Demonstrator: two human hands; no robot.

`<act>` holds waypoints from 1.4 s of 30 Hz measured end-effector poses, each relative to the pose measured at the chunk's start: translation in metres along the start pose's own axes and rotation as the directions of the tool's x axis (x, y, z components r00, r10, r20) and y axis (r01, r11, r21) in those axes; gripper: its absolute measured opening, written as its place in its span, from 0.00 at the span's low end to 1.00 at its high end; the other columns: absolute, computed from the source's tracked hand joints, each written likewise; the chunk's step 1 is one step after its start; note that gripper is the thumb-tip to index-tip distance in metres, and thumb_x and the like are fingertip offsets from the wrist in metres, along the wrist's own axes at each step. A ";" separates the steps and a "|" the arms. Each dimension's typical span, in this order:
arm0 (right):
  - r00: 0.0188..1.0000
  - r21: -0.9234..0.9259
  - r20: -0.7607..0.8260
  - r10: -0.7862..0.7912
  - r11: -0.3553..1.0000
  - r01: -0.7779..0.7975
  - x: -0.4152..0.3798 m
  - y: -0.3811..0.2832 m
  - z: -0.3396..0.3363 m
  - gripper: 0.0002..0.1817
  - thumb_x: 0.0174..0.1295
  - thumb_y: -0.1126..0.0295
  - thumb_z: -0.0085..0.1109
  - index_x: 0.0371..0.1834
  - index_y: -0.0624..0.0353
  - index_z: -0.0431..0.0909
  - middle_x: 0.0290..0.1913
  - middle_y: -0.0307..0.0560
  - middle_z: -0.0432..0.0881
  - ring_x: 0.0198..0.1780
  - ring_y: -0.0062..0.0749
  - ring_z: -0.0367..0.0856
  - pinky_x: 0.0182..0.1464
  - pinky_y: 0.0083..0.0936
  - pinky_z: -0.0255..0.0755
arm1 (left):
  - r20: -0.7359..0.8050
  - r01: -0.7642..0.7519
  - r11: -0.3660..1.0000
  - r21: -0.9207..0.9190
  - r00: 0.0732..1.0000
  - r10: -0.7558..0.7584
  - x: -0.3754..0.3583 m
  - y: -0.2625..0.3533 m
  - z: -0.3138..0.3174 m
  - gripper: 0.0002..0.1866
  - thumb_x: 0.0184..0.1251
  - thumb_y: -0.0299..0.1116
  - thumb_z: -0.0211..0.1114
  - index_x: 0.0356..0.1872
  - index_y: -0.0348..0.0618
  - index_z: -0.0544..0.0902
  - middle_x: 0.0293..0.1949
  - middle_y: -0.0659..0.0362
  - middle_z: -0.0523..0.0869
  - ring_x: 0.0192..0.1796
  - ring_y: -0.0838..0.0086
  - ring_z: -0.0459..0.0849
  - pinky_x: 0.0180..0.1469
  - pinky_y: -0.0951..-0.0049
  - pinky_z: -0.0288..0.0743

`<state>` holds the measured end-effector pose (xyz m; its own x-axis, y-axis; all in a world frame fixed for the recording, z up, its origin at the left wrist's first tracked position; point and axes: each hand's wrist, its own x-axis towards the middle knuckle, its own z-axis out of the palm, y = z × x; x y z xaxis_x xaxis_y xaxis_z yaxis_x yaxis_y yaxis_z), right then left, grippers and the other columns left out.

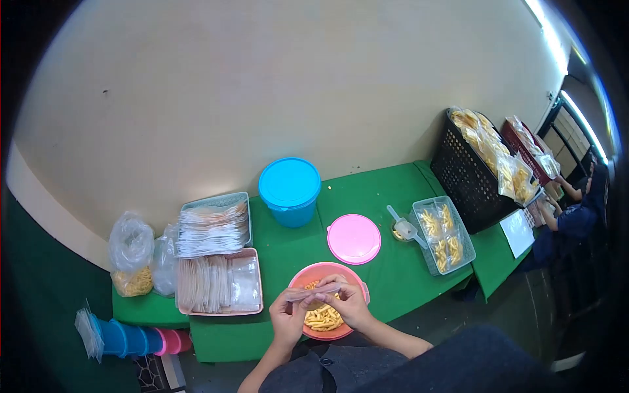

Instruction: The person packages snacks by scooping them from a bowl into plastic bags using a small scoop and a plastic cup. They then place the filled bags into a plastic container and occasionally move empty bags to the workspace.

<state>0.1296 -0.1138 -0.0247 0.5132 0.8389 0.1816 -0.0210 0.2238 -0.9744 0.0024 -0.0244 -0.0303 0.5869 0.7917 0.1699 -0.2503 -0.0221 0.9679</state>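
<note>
Landmark, one round coral-pink bowl [327,269], smooth plastic, part filled with short, knobbly yellow sticks [324,320]. Over its near-left half, one thin plastic pouch [314,292], translucent and pinkish, held crosswise in our two bare hands. Our left hand [289,316]: nearly closed, fingers bent, thumb and fingertips pinching the pouch's left part, forearm slanting up from below the bowl. Our right hand [349,308]: likewise nearly closed, pinching the right part, fingers arched over it, forearm running in from the bowl's lower right. Just beyond the bowl we had one flat, round pink lid [354,239]; farther beyond and left, one blue tub [289,191], glossy and lidded. Left of the bowl, one pink-rimmed tray [256,309] of upright, crinkled clear sleeves [203,284]; behind that, one pale tray [247,216] of stacked white-and-clear packets [213,230]. Far left, one knotted, see-through bag [133,252] with yellow pieces at its base. Right of the bowl, one whitish scoop [405,229] beside one clear textured tray [465,249] of filled packets [440,237]; farther right, one black perforated crate [462,177], heaped with filled bags. Beneath the bowl, green cloth [288,247].
</note>
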 end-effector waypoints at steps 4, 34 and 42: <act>0.999 -0.140 -0.034 -0.039 0.990 0.034 -0.008 -0.011 -0.003 0.08 0.62 0.68 0.64 0.40 0.60 0.86 0.40 0.40 0.81 0.48 0.29 0.72 0.54 0.29 0.64 | -0.029 -0.174 0.967 0.187 0.983 0.182 -0.002 0.006 0.004 0.05 0.68 0.29 0.65 0.35 0.38 0.84 0.33 0.58 0.86 0.41 0.77 0.83 0.72 0.57 0.57; 0.414 -0.592 -0.805 -0.425 0.539 -0.599 0.005 0.137 -0.287 0.22 0.74 0.65 0.41 0.61 0.72 0.71 0.60 0.67 0.74 0.65 0.57 0.70 0.66 0.39 0.63 | -0.371 0.405 0.168 0.899 0.906 -0.203 0.012 -0.160 -0.173 0.46 0.47 0.34 0.77 0.69 0.40 0.63 0.66 0.41 0.69 0.60 0.48 0.76 0.61 0.57 0.72; 0.427 -0.575 -0.815 -0.392 0.639 -0.510 0.000 0.136 -0.270 0.19 0.73 0.63 0.44 0.55 0.66 0.76 0.52 0.58 0.80 0.57 0.52 0.76 0.59 0.38 0.67 | -0.442 0.454 -0.001 0.891 0.866 -0.236 0.028 -0.174 -0.167 0.46 0.49 0.41 0.77 0.70 0.43 0.64 0.57 0.46 0.80 0.55 0.54 0.82 0.57 0.55 0.74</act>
<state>0.3584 -0.2173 -0.1935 0.9266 -0.1339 0.3514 0.2179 -0.5704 -0.7919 -0.0660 0.1032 -0.2246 0.2269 0.9602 -0.1628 0.9528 -0.1842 0.2415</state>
